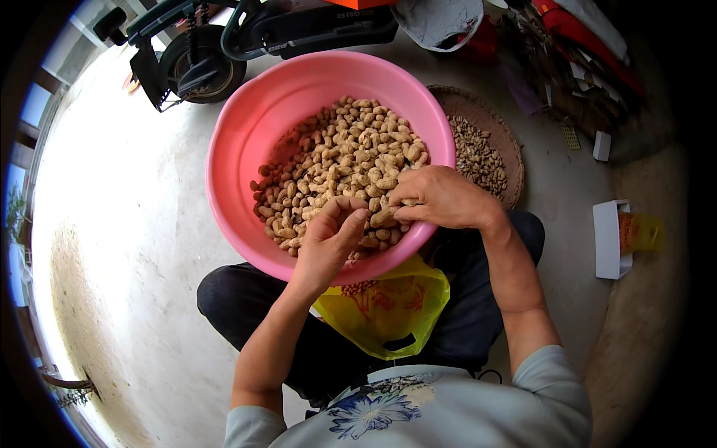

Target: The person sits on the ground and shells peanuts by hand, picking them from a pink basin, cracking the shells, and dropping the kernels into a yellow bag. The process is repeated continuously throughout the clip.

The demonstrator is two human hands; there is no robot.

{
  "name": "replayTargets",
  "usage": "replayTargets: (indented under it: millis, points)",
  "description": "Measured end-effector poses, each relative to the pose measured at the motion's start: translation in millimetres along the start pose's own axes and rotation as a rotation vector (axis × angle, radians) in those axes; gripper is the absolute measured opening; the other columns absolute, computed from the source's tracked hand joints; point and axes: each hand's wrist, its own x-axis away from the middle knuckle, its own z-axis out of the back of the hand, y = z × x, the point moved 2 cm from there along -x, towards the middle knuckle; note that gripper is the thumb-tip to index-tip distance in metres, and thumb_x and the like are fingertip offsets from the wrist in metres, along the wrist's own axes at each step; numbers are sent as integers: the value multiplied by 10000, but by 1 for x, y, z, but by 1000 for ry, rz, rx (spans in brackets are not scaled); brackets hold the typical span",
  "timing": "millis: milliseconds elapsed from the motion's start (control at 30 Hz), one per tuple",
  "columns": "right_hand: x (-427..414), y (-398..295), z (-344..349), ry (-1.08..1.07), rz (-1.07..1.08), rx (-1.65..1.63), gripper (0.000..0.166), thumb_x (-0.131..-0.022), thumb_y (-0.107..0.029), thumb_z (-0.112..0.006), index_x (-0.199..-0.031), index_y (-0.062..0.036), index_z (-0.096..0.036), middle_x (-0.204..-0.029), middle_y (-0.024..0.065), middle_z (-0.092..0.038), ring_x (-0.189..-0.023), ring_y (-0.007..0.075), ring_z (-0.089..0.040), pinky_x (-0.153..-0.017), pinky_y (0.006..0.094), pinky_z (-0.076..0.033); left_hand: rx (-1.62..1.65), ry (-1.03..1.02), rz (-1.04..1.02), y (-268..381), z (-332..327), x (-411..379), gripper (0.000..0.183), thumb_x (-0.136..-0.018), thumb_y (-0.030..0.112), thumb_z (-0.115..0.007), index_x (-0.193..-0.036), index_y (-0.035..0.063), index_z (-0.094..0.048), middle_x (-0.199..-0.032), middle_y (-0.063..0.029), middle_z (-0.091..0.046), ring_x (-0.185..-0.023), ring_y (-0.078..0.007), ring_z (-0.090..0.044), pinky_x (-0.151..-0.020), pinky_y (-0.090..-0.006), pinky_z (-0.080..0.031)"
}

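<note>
A pink plastic basin (232,185) rests over my crossed legs, with a heap of unshelled peanuts (358,145) inside. My left hand (333,232) is above the near part of the heap, thumb and index finger pinched together; whether anything is between them is hidden. At the basin's right rim, my right hand (440,196) is curled over the nuts, its thumb and fingertips at a peanut (383,217). Under the basin's near edge, a yellow plastic bag (386,327) hangs open in my lap. Small reddish kernels (358,288) show at its mouth.
Right of the basin, a round woven tray (507,126) holds broken peanut shells (479,157). An electric scooter (207,67) stands at the back left. A white box (610,241) with a yellow item lies at right. Mixed clutter (577,73) fills the back right.
</note>
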Motion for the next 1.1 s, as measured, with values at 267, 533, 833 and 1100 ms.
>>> replayTargets:
  millis: [267,533,833,1100]
  points:
    - [-4,-26,5,414,247,-270,200,-710,-33,-659,-905,2,-627,-743,77,-557,-672,181,-548,-614,270,-443,-318,2,-241,5,-3,3,185,-946,167,-475,-1044,15,-511,-700,57,-450,-591,-17,-366,-522,-157,-307]
    - [-17,-32,-26,364,15,-1006,167,-849,-125,-620,-919,26,-612,-768,15,-550,-720,67,-488,-652,236,-414,-87,-61,-211,16,-5,8,210,-978,222,-385,-977,40,-488,-636,40,-432,-502,-14,-320,-447,-160,-269]
    - [-18,-39,-26,391,10,-1018,193,-874,-128,-581,-991,23,-607,-812,13,-547,-677,52,-478,-600,201,-392,-102,-25,-303,14,-7,3,139,-965,192,-422,-952,61,-467,-634,54,-413,-509,-7,-324,-449,-158,-262]
    - [-18,-36,-30,536,147,-773,149,-880,-111,-567,-931,22,-612,-806,22,-555,-735,68,-510,-661,215,-418,-299,19,-420,13,-10,4,190,-968,220,-408,-904,54,-476,-601,49,-404,-500,-19,-323,-445,-177,-261]
